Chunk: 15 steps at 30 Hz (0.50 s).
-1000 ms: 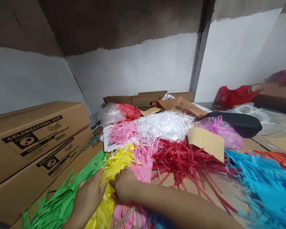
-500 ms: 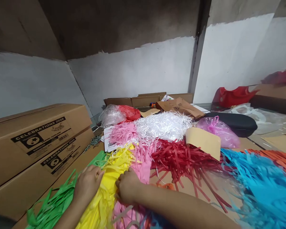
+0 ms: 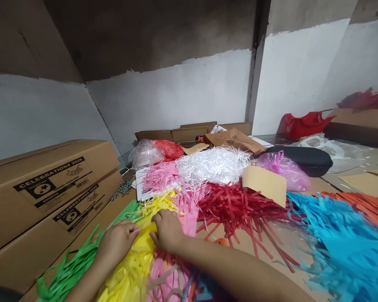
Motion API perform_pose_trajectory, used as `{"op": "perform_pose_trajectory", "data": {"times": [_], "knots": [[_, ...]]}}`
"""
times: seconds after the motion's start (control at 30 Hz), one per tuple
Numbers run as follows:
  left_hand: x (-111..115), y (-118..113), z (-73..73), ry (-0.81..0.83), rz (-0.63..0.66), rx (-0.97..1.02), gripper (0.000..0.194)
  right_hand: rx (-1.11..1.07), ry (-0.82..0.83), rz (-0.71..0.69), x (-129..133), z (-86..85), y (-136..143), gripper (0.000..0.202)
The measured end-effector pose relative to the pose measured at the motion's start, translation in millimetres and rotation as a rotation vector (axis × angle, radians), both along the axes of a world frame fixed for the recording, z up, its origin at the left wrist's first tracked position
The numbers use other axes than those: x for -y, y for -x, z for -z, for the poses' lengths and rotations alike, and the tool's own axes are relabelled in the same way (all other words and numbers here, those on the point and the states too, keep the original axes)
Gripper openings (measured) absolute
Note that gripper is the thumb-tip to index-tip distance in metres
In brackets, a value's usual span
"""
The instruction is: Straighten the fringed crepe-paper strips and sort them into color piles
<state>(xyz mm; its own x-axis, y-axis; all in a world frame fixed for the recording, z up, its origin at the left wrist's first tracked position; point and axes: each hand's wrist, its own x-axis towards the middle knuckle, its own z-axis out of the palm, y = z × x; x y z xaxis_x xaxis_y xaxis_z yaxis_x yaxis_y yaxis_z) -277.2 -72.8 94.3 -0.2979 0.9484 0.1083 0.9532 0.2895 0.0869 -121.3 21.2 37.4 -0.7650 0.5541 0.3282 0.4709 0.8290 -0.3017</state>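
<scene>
A yellow paper fringe [image 3: 146,237] runs away from me, with its cut strips hanging at the near and far ends. My left hand [image 3: 119,241] is closed on its left edge, thumb and fingers pressed together. On the opposite edge, my right hand [image 3: 168,230] curls its fingers round the paper; its fingertips are partly hidden. Green fringe [image 3: 71,268] lies left of the yellow, partly beneath my left forearm. Pink fringe [image 3: 189,216] lies to the right, passing under my right hand and forearm.
Stacked cardboard boxes [image 3: 55,188] stand at left. Dark red strips [image 3: 229,205], shredded white strands [image 3: 216,165] and a tan card [image 3: 266,184] lie ahead. Blue fringe [image 3: 349,243] spreads at right. Behind are a pink plastic bag [image 3: 283,172] and a black case [image 3: 305,159].
My right hand has moved slightly up and away along the yellow fringe. My left hand stays near the same spot on its left edge. The view has shifted slightly.
</scene>
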Motion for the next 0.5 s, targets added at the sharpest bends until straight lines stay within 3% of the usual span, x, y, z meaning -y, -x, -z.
{"op": "perform_pose_trajectory", "data": {"times": [0.1, 0.23, 0.37, 0.5], "knots": [[1.5, 0.7, 3.2, -0.074, 0.002, 0.153, 0.032, -0.033, 0.002, -0.039, -12.3, -2.8, 8.1, 0.020], [1.0, 1.3, 12.3, -0.203, -0.042, 0.357, 0.025, -0.047, -0.047, -0.122, -21.9, -4.1, 8.4, 0.019], [-3.0, 6.0, 30.0, -0.258, -0.105, 0.687, 0.042, -0.055, -0.146, -0.222, -19.9, 2.3, 0.8, 0.029], [-6.9, 14.1, 47.1, -0.249, -0.158, 1.001, 0.053, 0.029, -0.213, -0.287, -14.3, 12.8, -3.7, 0.018]]}}
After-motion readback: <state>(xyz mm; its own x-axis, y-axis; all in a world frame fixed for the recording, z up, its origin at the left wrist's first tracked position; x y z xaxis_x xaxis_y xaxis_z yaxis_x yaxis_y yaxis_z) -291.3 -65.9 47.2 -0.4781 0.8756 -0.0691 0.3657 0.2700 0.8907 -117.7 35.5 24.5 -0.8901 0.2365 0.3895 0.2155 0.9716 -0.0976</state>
